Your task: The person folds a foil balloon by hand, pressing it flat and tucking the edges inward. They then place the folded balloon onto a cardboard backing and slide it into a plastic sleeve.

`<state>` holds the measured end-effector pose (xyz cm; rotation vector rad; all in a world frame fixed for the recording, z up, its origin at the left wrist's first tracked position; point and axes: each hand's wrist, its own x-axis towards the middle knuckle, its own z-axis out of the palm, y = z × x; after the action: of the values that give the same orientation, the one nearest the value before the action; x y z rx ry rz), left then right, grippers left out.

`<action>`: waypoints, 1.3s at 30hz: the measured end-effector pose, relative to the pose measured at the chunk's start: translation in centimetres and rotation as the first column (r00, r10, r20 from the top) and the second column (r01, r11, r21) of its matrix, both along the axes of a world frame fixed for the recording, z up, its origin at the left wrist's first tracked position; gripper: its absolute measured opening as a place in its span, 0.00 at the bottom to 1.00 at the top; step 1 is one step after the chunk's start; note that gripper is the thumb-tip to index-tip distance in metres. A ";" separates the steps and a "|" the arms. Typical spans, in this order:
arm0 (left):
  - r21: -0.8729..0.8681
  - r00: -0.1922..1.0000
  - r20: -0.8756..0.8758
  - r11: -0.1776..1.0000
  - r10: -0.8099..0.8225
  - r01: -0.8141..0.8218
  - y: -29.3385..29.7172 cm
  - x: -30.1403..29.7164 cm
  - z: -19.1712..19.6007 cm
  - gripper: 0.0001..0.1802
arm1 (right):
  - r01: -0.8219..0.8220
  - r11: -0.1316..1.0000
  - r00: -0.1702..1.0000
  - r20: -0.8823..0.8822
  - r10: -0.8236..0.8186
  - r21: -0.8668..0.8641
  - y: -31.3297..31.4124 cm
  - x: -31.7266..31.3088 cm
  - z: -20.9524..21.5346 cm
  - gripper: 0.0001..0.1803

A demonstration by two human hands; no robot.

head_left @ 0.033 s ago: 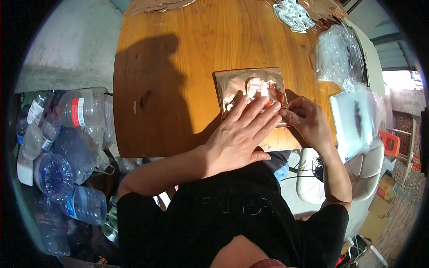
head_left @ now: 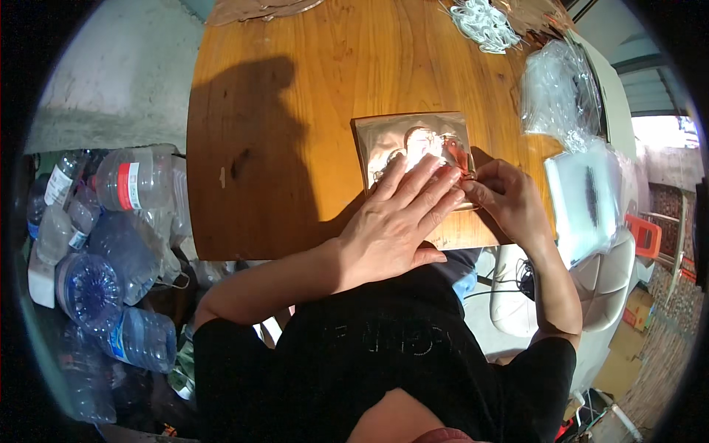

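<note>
A shiny copper-coloured foil bag (head_left: 388,134), roughly square, lies near the front edge of the wooden table. Its surface is wrinkled and throws bright reflections. My left hand (head_left: 402,214) rests flat across the bag's lower part, fingers stretched out and slightly spread, the thumb pointing right. At the bag's right edge my right hand (head_left: 509,198) pinches with thumb and forefinger, the other fingers curled. Its fingertips sit close to the left hand's fingertips. The bag's lower middle is hidden under the left hand.
White cord (head_left: 484,26) lies bundled at the table's far right. Clear plastic bags (head_left: 561,96) and a stack of flat clear sleeves (head_left: 587,196) are along the right side. Plastic bottles (head_left: 122,177) are heaped at the left. A pale padded chair (head_left: 605,284) stands at the lower right.
The glare on the foil bag has shifted a little, and my left fingers have moved very slightly. My right hand keeps its place at the bag's edge.
</note>
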<state>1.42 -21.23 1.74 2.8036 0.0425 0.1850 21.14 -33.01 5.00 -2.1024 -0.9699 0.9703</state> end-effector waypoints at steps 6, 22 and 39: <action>0.007 1.000 -0.009 1.000 0.019 -0.019 0.0 0.2 0.2 0.47 | -0.033 0.999 0.999 0.034 0.033 -0.003 0.0 0.5 0.1 0.15; 0.016 0.997 -0.078 1.000 0.010 -0.008 0.1 0.3 0.6 0.45 | -0.692 0.717 0.444 0.734 0.514 -0.084 -4.3 -0.2 -2.1 0.41; 0.043 0.999 -0.048 0.999 0.018 -0.016 -0.1 0.3 0.4 0.46 | -0.712 0.702 0.502 0.682 0.531 -0.023 -1.9 1.5 -1.0 0.32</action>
<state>1.75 -21.32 2.18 2.8507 0.0745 0.1234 22.68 -34.94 4.00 -1.8604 -2.2260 0.3122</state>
